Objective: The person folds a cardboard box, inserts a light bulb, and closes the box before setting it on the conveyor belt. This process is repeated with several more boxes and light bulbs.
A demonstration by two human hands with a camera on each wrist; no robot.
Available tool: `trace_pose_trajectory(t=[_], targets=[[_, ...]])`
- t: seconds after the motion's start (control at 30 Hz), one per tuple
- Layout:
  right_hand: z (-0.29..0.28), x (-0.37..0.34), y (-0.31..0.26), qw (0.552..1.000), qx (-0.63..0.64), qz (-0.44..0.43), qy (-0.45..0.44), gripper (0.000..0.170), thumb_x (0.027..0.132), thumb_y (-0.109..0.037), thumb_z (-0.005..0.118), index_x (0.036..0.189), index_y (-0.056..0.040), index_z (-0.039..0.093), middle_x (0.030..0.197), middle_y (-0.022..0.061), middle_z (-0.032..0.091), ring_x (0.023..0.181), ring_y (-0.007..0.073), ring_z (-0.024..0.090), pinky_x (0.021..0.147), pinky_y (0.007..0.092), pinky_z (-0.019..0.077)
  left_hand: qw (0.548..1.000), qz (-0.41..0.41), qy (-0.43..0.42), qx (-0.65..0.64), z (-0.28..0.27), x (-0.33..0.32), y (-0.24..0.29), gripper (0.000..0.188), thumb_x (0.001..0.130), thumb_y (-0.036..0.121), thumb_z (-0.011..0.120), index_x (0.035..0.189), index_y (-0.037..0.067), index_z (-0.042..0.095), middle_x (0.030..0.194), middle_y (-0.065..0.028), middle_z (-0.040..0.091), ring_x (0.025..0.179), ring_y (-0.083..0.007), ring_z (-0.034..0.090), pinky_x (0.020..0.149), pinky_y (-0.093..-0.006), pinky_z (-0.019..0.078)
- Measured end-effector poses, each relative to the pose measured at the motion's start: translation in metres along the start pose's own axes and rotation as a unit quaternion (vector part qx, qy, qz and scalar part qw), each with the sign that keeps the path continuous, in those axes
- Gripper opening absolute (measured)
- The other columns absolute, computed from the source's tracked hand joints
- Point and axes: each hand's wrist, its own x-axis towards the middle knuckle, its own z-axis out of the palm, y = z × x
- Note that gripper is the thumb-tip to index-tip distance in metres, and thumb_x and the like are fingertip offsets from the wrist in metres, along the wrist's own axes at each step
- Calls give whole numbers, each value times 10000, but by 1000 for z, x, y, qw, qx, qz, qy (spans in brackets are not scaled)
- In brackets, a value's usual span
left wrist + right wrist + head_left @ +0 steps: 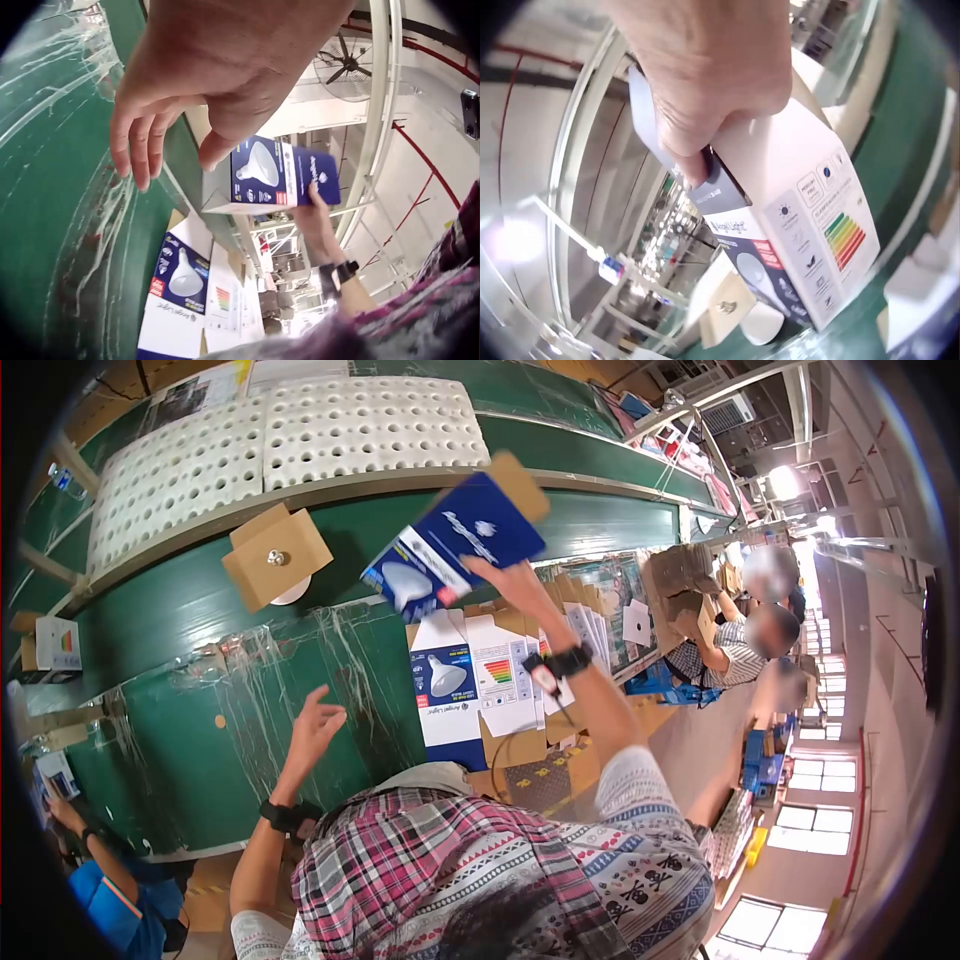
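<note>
My right hand (515,588) grips a blue and white light bulb box (480,525) by its side, raised over the green table. An upright brown flap shows at the box's far end. In the right wrist view the thumb presses the printed face of the box, and the other fingers are mostly hidden. My left hand (315,730) hovers over the table with fingers loosely bent and nothing held. Left of the box lies a brown cardboard insert (255,575) around a bulb's metal base (276,558), its white bulb (292,592) partly showing underneath.
Flattened bulb boxes (450,735) overlap near the front edge, right of centre. White foam trays with holes (370,425) lie beyond a raised rail (350,485). Another small box (58,643) stands far left. Other people work at both ends of the table.
</note>
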Motion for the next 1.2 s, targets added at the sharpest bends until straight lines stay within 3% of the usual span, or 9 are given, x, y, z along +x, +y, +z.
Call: trace_pose_trajectory(t=[0.07,0.33,0.43,0.5,0.57,0.63,0.8,1.07,1.2], targets=[[-6,54,-1,973,150,171,51,410,729,-267,713,1070,-66,606,1166,127,471,1232,331,350,1025,389,298,999,-32,-39,17,1,2,-10,481,844,150,614,1268,18,427,1017,-146,634,881,-218,639,754,-317,504],[37,89,54,996,45,70,-26,531,677,-228,751,1149,-96,549,1263,111,431,1246,361,312,1056,434,275,987,-95,-129,30,39,22,-16,356,840,158,611,1152,5,535,949,-135,654,854,-193,635,758,-306,505],[2,57,27,995,11,95,28,688,672,-155,733,1286,-109,426,1266,113,428,1198,338,363,1011,415,332,986,-70,-152,14,60,37,-22,384,843,162,611,1178,1,515,952,-137,651,860,-193,633,765,-305,504],[-4,6,21,970,61,214,94,523,720,-82,676,1206,-70,484,1199,147,475,1140,309,433,958,382,373,988,-53,-145,-6,78,45,-31,421,838,166,620,1196,-14,494,957,-142,648,853,-201,637,757,-305,507],[14,-67,33,905,149,399,-24,416,744,-71,650,1137,-56,511,1195,148,481,1112,297,460,907,405,401,992,-36,-119,-34,100,57,-43,465,825,167,637,1207,-40,471,959,-152,647,830,-216,648,734,-306,517],[41,-126,24,953,38,286,-91,400,740,-101,676,1101,-47,514,1145,158,503,1072,316,477,857,414,423,992,-59,-109,-28,118,70,-48,536,814,180,657,1235,-61,430,954,-161,642,829,-214,647,725,-304,515],[71,-130,-7,937,-62,333,-81,478,656,-148,761,1051,-45,512,917,146,540,950,350,506,851,422,409,986,-158,-27,46,143,90,-19,580,749,236,731,1147,-79,451,828,-140,632,751,-204,630,657,-300,490],[34,-107,21,875,210,407,-154,357,693,-299,727,872,0,650,776,121,653,700,196,615,642,300,466,998,-39,38,-38,125,98,7,129,811,45,621,841,5,503,653,-16,500,601,-87,452,536,-259,400],[27,-98,26,818,396,379,-174,301,740,-235,715,894,16,652,787,45,640,693,118,563,636,260,449,981,161,93,53,70,108,97,111,851,62,584,912,-11,526,646,-62,537,575,-107,444,540,-276,404]])
